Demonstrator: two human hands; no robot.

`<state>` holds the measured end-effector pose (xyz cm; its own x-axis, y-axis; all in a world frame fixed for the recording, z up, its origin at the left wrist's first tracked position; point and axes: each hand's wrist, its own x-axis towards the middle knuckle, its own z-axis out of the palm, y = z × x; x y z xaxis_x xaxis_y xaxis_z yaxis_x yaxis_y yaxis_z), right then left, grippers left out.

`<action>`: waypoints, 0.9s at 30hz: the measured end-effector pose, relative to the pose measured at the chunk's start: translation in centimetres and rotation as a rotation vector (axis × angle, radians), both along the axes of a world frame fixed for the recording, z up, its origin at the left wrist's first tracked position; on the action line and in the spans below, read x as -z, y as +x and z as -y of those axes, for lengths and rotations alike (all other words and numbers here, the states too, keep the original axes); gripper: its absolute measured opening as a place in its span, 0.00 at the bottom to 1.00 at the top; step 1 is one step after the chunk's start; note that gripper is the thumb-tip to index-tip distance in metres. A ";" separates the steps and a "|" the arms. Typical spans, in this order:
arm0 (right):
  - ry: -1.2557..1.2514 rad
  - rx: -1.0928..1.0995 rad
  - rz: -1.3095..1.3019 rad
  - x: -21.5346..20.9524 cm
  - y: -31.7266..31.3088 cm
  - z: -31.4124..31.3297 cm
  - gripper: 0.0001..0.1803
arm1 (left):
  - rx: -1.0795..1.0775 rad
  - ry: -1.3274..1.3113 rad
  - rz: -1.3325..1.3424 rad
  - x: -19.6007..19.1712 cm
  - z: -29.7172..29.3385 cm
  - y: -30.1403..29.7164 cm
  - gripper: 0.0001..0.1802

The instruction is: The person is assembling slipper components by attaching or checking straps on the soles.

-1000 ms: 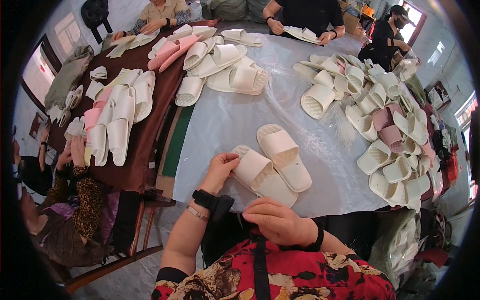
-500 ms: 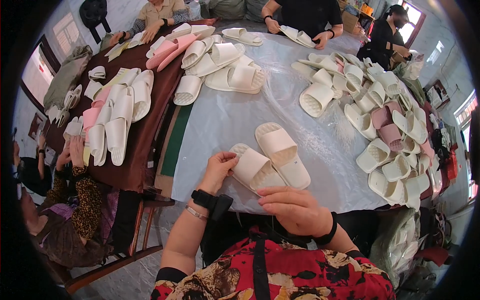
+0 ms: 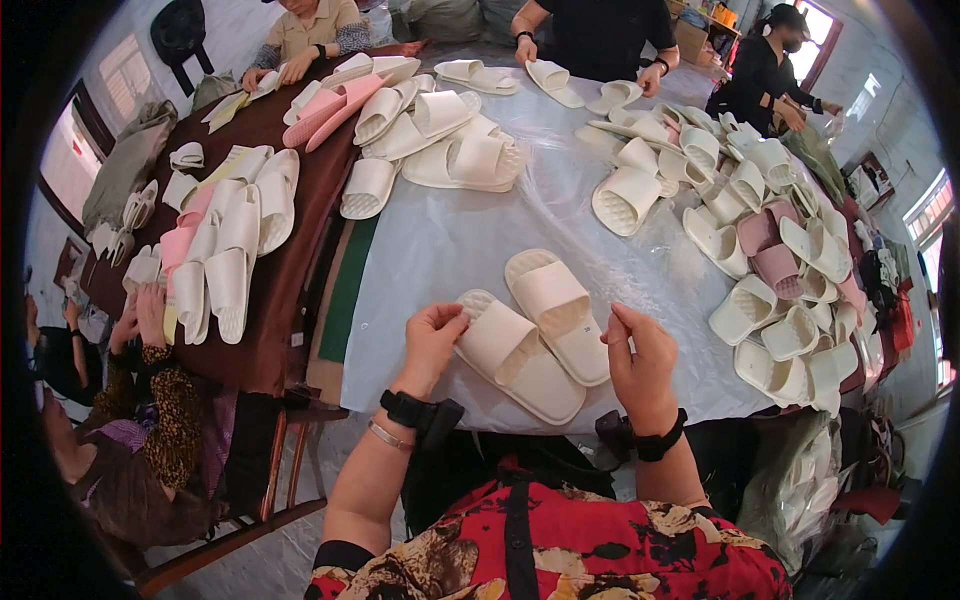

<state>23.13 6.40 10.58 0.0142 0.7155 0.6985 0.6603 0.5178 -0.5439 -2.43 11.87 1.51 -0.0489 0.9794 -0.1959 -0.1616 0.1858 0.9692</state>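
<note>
Two cream slide slippers lie side by side in front of me on the table's clear plastic sheet point(image 3: 450, 240). My left hand point(image 3: 432, 340) pinches the heel end of the nearer slipper point(image 3: 520, 355). The second slipper point(image 3: 558, 312) lies just right of it, strap up. My right hand point(image 3: 640, 362) hovers beside that slipper's toe end, fingers curled with the fingertips pinched together; nothing is visible in it. Both wrists carry black bands.
Piles of cream and pink slippers cover the right side point(image 3: 770, 260), the far middle point(image 3: 450, 140) and the brown cloth on the left point(image 3: 225, 260). Other people sit around the table: one at my left point(image 3: 140, 400), several at the far end.
My right hand has risen from the near table edge to the right of the slipper pair. The left hand has stayed on the nearer slipper's heel.
</note>
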 end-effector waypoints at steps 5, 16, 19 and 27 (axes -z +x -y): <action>-0.187 0.164 0.163 2.6 1.3 0.6 0.07 | -0.063 0.186 -0.039 -1.5 -2.5 0.1 0.10; -0.507 0.200 0.374 5.0 2.8 3.0 0.08 | 0.227 0.217 -0.303 -2.4 -8.2 6.6 0.12; -0.516 0.136 0.392 5.1 2.4 2.9 0.08 | 0.273 0.239 -0.373 -1.7 -8.3 7.3 0.12; -0.497 0.085 0.355 4.6 1.6 2.3 0.08 | 0.246 0.208 -0.292 -0.2 -8.0 5.4 0.11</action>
